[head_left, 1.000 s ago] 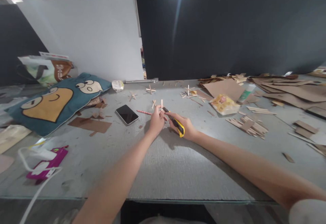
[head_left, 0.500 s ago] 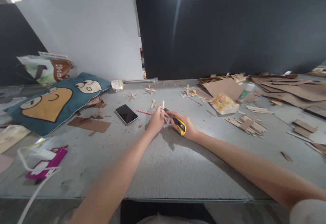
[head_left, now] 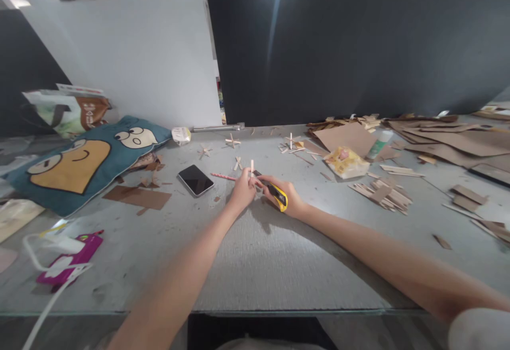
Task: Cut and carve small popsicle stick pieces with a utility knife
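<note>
Between the fingers of my left hand (head_left: 243, 188) is a short flat wooden stick (head_left: 252, 166), its pale end pointing up. My right hand (head_left: 291, 197) is wrapped round a yellow and black utility knife (head_left: 279, 197), whose front end meets the stick close to my left fingertips. The blade itself is too small to make out. A thin red-and-white patterned stick (head_left: 223, 176) lies on the table just left of my left hand. Beyond the hands sit small crossed wooden-stick pieces (head_left: 238, 163), one star-shaped (head_left: 232, 141).
A phone (head_left: 196, 180) lies left of my hands. Farther left are a blue cushion (head_left: 95, 159) and a purple power strip (head_left: 74, 259) with a white cable. On the right are a yellow packet (head_left: 346, 162), a glue tube (head_left: 380, 145), wooden sticks (head_left: 384, 196) and cardboard sheets (head_left: 470, 137).
The whole view has shifted slightly left across the frame. Both hands keep nearly the same pose, with the knife still against the wooden stick.
</note>
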### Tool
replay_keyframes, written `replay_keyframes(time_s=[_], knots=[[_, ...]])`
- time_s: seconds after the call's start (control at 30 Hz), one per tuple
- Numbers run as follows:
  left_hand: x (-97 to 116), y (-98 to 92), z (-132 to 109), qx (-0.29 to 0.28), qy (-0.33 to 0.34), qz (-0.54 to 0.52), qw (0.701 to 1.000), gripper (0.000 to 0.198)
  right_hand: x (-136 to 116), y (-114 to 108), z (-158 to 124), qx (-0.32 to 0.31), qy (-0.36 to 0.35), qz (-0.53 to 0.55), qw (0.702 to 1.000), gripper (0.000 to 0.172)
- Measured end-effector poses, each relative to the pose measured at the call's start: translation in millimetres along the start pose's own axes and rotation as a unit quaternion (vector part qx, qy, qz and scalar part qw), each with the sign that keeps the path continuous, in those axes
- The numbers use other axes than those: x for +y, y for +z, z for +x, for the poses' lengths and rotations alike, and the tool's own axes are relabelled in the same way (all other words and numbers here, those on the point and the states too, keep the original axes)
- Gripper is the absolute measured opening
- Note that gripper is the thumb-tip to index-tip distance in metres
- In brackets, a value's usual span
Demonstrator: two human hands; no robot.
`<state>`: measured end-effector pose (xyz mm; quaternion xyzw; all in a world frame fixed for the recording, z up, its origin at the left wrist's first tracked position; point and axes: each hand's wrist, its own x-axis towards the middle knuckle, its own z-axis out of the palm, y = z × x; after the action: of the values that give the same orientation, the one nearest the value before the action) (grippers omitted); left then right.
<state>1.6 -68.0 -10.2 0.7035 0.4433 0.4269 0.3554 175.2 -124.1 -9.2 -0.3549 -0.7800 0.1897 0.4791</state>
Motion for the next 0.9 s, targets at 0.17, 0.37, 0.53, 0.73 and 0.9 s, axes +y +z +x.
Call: replay_keyframes(time_s=[0.17, 0.37, 0.53, 0.73, 0.9], knots=[[0.9, -0.6, -0.1, 0.007, 0.003, 0.013, 1.000, 0.029, -0.9, -0.1, 1.4, 0.006, 0.008, 0.008, 1.000, 0.034], [2.8, 1.8, -2.6, -0.002, -0.014, 0.005, 1.000, 0.030, -4.1, 0.3, 2.3, 0.014, 0.001, 0.005, 1.000, 0.033], [0.5, 2.6, -1.5, 0.000, -0.017, 0.012, 1.000, 0.025, -0.4, 3.0, 1.9, 0.031, 0.012, 0.000, 0.999, 0.035], [-1.1, 2.1, 0.9, 0.000, -0.013, 0.000, 1.000, 0.023, 3.5, 3.6, -1.1, 0.037, 0.030, 0.004, 0.999, 0.038], [-0.7, 1.3, 2.2, -0.007, -0.020, -0.023, 1.000, 0.020, 1.2, 1.8, -1.3, 0.042, 0.036, 0.014, 0.998, 0.039]])
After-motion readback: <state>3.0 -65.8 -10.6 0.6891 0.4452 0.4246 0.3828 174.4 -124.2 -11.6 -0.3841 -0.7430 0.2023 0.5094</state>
